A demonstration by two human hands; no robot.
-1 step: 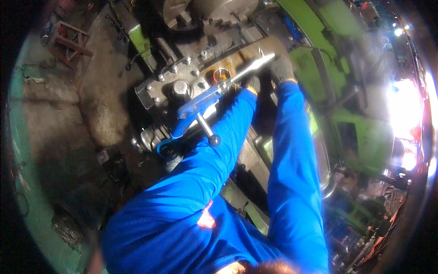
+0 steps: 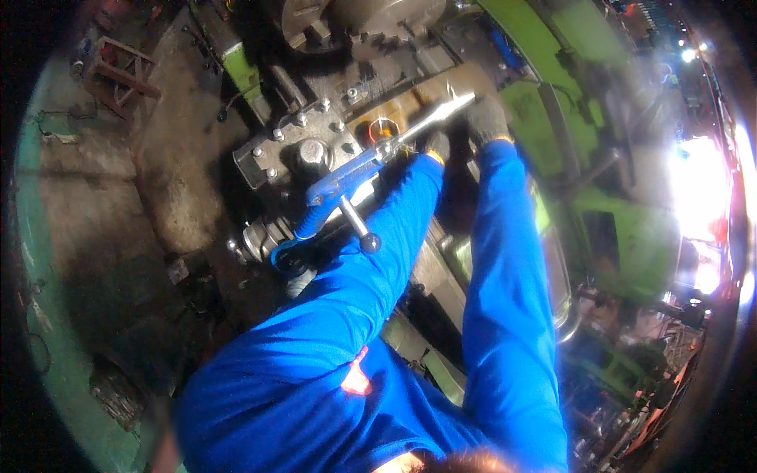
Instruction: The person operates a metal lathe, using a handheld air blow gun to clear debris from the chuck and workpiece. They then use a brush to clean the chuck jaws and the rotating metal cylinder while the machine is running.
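My right hand (image 2: 489, 118), in a dark grey glove, reaches to the right end of the lathe carriage, beside the bright tip of a long metal rod. My left hand (image 2: 436, 143), gloved too, is just below that rod, close to the carriage. Shadow and the gloves' dark colour hide the fingers of both hands and anything in them. The rod belongs to a blue tool (image 2: 347, 180) lying slantwise across the tool post (image 2: 311, 154), which carries several bolts. Below the blue tool juts a metal lever (image 2: 369, 241) with a black ball knob.
The lathe chuck (image 2: 394, 20) is at the far side, beyond the carriage. Green machine panels (image 2: 536, 130) stand to the right. A rusty metal frame (image 2: 122, 71) sits on the stained floor at the far left. Bright light glares at the right edge.
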